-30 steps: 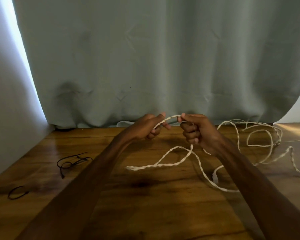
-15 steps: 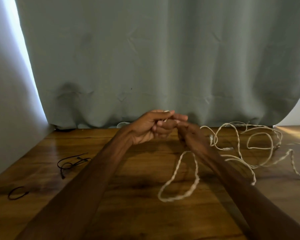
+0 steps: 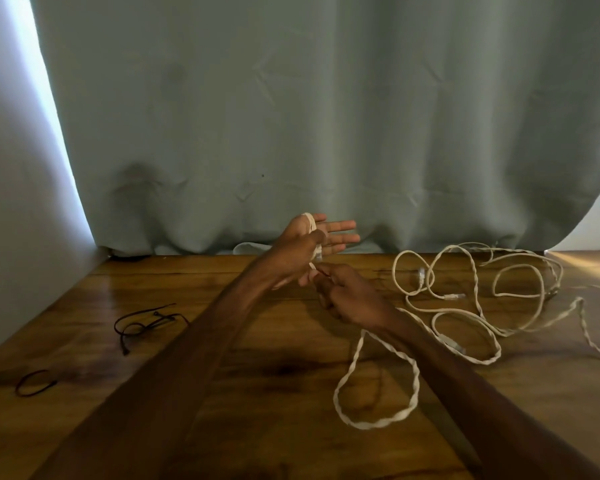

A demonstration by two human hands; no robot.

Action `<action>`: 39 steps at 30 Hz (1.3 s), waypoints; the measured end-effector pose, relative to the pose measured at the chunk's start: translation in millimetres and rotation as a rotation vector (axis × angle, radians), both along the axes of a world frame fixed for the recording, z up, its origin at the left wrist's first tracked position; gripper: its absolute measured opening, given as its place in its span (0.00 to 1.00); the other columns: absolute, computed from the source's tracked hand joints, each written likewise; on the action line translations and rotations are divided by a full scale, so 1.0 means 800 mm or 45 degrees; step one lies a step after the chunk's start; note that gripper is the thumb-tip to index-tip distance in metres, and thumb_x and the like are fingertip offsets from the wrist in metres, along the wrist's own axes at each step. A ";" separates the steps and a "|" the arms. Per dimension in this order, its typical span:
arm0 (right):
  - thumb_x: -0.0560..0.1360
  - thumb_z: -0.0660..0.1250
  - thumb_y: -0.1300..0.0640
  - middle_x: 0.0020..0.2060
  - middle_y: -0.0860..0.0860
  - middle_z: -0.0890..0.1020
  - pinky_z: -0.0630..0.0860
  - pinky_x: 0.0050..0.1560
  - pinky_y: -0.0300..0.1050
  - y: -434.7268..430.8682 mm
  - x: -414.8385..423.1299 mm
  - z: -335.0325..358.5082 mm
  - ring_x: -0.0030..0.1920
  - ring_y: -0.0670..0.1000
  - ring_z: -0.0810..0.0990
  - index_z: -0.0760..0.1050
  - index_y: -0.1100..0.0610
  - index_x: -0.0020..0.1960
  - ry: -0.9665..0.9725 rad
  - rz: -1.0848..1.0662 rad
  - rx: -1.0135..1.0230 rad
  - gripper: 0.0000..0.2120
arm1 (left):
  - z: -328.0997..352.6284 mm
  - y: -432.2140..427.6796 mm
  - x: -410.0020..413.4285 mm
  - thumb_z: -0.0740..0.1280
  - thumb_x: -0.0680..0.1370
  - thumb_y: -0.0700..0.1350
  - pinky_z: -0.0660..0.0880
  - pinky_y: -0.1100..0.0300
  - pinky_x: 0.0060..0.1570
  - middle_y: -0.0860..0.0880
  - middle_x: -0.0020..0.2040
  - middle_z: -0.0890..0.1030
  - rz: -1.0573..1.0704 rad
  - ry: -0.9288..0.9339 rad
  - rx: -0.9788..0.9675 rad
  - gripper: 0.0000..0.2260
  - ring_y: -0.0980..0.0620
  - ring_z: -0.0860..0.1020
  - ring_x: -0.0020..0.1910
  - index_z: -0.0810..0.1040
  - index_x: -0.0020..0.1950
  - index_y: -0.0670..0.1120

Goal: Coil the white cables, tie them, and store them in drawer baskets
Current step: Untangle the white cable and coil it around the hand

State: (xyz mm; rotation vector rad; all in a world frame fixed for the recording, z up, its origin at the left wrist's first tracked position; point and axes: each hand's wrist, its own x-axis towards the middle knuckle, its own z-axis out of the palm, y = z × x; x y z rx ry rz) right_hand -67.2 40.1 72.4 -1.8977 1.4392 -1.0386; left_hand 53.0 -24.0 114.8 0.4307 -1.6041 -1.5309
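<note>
A long white twisted cable point(image 3: 411, 386) lies on the wooden table point(image 3: 264, 410), with a loose loop near me and a tangled pile point(image 3: 520, 292) at the right. One turn of it is wound round my raised left hand point(image 3: 307, 245). That hand's fingers point straight to the right while its thumb pins the cable against the palm. Just below it, my right hand point(image 3: 349, 299) pinches the cable between curled fingers and holds it taut up to the left hand. From there the cable runs under my right forearm.
Two black cable ties lie on the table's left side, a tangled one point(image 3: 142, 323) and a small loop point(image 3: 32, 388) near the left edge. A grey-green curtain point(image 3: 326, 133) hangs along the table's back edge. A pale wall closes the left side.
My left hand has opened its fingers and now has the cable wound round its palm. My right hand dropped below it, pulling the cable. The loose loop slid towards me and to the right.
</note>
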 end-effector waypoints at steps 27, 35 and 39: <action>0.74 0.72 0.47 0.27 0.53 0.69 0.59 0.25 0.36 0.041 -0.080 0.073 0.25 0.46 0.63 0.86 0.61 0.48 -0.203 0.070 0.125 0.16 | 0.004 0.006 0.034 0.58 0.84 0.59 0.55 0.63 0.23 0.53 0.23 0.64 -0.050 -0.804 -0.210 0.27 0.56 0.59 0.21 0.80 0.42 0.38; 0.71 0.76 0.42 0.33 0.58 0.83 0.69 0.33 0.44 0.025 -0.094 0.047 0.29 0.51 0.73 0.86 0.56 0.44 0.047 -0.037 -0.151 0.17 | 0.028 0.011 0.053 0.57 0.86 0.46 0.46 0.64 0.22 0.55 0.23 0.58 -0.374 -0.541 -0.039 0.21 0.59 0.54 0.19 0.67 0.33 0.48; 0.77 0.74 0.50 0.41 0.54 0.88 0.77 0.42 0.46 0.016 -0.090 0.036 0.41 0.55 0.85 0.87 0.54 0.50 0.037 -0.042 -0.157 0.09 | 0.032 -0.005 0.063 0.57 0.85 0.47 0.47 0.64 0.20 0.57 0.22 0.57 -0.194 -0.238 0.104 0.21 0.61 0.54 0.18 0.69 0.32 0.50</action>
